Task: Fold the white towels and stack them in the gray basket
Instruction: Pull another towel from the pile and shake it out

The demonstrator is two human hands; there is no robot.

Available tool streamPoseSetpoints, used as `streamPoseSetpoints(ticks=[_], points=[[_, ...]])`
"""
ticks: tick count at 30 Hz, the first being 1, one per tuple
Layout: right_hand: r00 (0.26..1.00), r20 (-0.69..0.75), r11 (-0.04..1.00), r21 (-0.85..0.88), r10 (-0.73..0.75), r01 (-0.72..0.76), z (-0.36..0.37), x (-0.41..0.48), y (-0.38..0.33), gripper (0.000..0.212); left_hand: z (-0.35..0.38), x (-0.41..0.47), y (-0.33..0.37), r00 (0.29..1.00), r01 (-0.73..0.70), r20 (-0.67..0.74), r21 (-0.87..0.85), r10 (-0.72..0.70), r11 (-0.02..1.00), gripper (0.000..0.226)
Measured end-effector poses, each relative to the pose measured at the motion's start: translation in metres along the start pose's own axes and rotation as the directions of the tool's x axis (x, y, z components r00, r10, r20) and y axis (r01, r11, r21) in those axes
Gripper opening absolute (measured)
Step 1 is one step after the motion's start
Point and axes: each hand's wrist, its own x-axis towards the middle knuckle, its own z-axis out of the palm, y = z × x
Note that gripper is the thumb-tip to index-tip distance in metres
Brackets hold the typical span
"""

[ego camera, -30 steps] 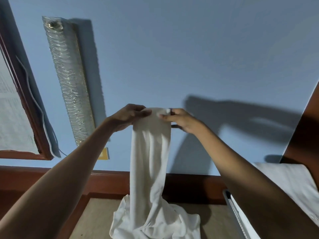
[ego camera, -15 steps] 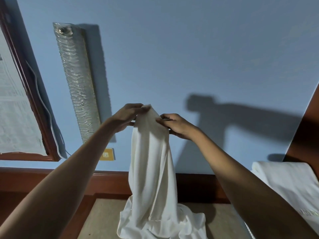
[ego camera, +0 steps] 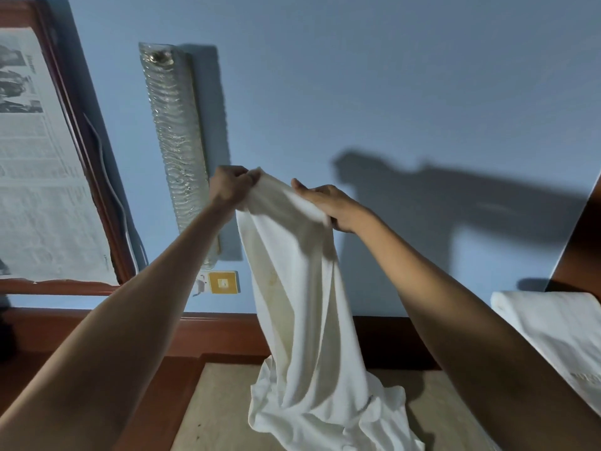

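The towel (ego camera: 302,288) hangs from both hands onto the table (ego camera: 221,411), folded towels (ego camera: 553,327) to its right.

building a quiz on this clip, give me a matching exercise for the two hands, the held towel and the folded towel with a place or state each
1 left hand
2 right hand
3 held towel
4 folded towel

a lies at the right edge of view
b grips the held towel's top corner
c holds the held towel's top edge, lower down
d hangs, bottom heaped on the table

Pairs: 1-b, 2-c, 3-d, 4-a
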Motion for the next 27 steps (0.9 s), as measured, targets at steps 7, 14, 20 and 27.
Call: streamPoseSetpoints(ticks=[7,14,20,27], points=[[0.982,0.179,0.997,0.037,0.066,-0.074,0.012,0.002,0.002,0.074,-0.056,0.015,-0.014,0.982,0.057,-0.184,0.071,-0.043,0.996,0.041],[0.937,0.333,0.989,0.061,0.108,-0.135,0.015,-0.014,0.026,0.050,-0.085,0.014,-0.041,0.904,0.235,-0.379,0.053,-0.198,0.970,0.039],[0.975,0.174,0.987,-0.100,0.140,-0.124,0.011,-0.015,0.048,0.022,-0.086,0.012,-0.072,0.877,0.327,-0.353,-0.062,-0.327,0.943,0.024],[0.978,-0.039,0.976,-0.070,-0.207,0.204,0.018,-0.006,0.002,0.038,-0.044,-0.015,-0.035,0.779,0.068,0.627,-0.058,-0.016,0.996,0.079]])
